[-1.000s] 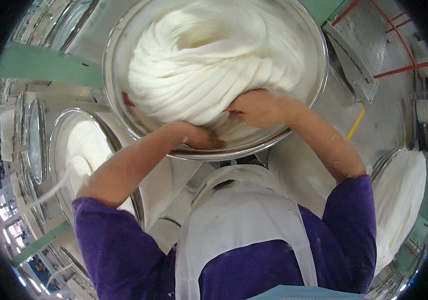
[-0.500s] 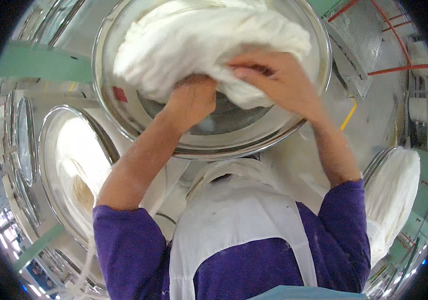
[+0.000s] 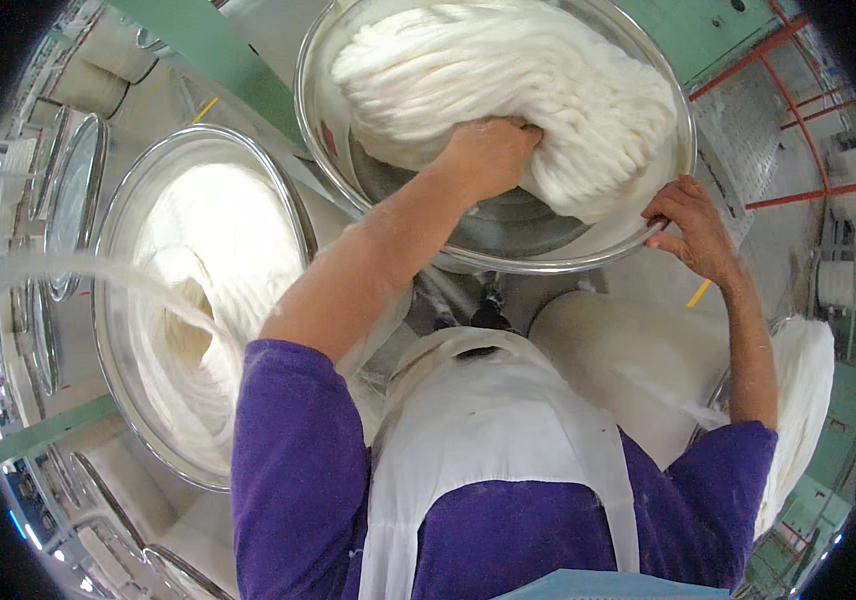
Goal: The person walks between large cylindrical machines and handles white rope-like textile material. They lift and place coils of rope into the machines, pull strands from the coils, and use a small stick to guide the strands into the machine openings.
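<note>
A thick white mass of coiled cotton sliver (image 3: 508, 75) fills most of a round can (image 3: 348, 185) with a shiny metal rim in front of me. My left hand (image 3: 493, 155) is closed on the near edge of that mass, its fingertips partly buried in the strands. Around the can's near right rim curl the fingers of my right hand (image 3: 693, 225), with the thumb on the outer side. Between the sliver and the rim, part of the can's grey inside bottom plate (image 3: 508, 225) shows.
To my left stands another can (image 3: 103, 310) of white sliver with a hole in its coil; a loose strand (image 3: 68, 267) stretches across it. White sliver (image 3: 798, 400) bulges from a can at right. Green machine beams (image 3: 218, 60) and red rails (image 3: 798, 195) lie beyond.
My right hand has left the sliver and moved right and down onto the can's rim. My left hand stays at the sliver. In the view, the can has shifted up and right.
</note>
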Tool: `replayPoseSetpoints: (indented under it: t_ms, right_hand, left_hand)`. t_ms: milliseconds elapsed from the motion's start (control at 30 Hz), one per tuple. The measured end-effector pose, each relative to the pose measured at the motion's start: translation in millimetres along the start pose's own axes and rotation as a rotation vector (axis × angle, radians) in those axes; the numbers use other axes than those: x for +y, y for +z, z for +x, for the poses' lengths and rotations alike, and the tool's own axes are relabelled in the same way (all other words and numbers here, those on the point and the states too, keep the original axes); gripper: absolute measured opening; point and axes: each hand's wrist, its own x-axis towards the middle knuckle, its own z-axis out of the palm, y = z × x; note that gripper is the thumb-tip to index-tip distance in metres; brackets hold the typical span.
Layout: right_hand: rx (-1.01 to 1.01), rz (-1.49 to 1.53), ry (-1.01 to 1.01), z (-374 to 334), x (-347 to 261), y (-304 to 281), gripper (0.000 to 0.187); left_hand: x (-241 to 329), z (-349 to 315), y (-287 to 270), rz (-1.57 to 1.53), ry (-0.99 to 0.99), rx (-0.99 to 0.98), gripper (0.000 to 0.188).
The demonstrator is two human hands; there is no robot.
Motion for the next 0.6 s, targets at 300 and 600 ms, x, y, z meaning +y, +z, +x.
replayPoseSetpoints:
  t_ms: [300,600]
  right_hand:
    - [-0.32,0.055,0.144,9.5,-136.1,19.0,0.056]
    - [-1.142,0.224,0.19,41.1,-93.6,88.6,0.062]
  left_hand:
    - [-76.1,-57.6,-35.2,0.352,0.183,-0.297,0.034]
    - [-87.4,-69.0,-70.5,0.432,0.011,-0.25,0.018]
